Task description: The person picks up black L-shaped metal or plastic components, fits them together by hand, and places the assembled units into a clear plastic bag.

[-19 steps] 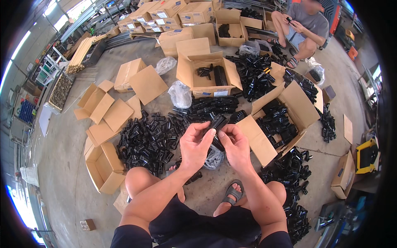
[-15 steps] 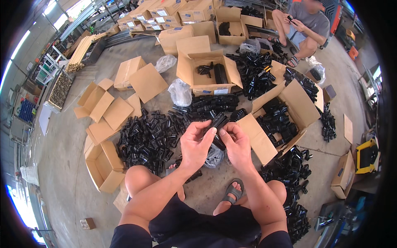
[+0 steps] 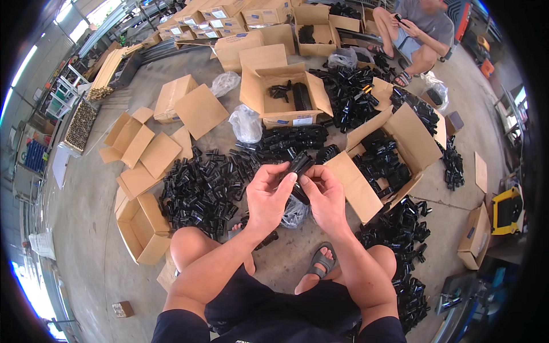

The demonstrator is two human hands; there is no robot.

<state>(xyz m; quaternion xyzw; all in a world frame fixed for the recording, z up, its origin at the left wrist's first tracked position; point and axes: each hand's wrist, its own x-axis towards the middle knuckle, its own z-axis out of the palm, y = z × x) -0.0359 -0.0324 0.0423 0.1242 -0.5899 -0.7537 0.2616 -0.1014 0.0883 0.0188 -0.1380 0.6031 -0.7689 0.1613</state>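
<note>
Between my knees, my left hand [image 3: 267, 194] and my right hand [image 3: 323, 197] are both closed round a glossy black plastic part [image 3: 299, 164], thumbs on top. It looks tube-like, and my fingers cover much of it, so its exact kind is unclear. Just beyond my left hand spreads a heap of similar black parts [image 3: 200, 191]. Past my fingers lies a row of black parts [image 3: 289, 142]. To the right of my right hand stands an open carton [image 3: 357, 183] partly filled with black parts [image 3: 382, 166]. A crumpled clear plastic bag [image 3: 294, 214] lies under my hands.
Another open carton [image 3: 286, 74] stands ahead beside a plastic bag [image 3: 246, 124]. Empty cartons [image 3: 143, 228] and flattened cardboard lie at left. More black parts [image 3: 409, 246] lie by my right knee. A seated person [image 3: 420, 34] holds a dark item at far right. Stacked boxes [image 3: 229, 17] line the back.
The view has shifted slightly, and my hands sit a touch further left in it. Both still hold the black plastic part in nearly the same grip.
</note>
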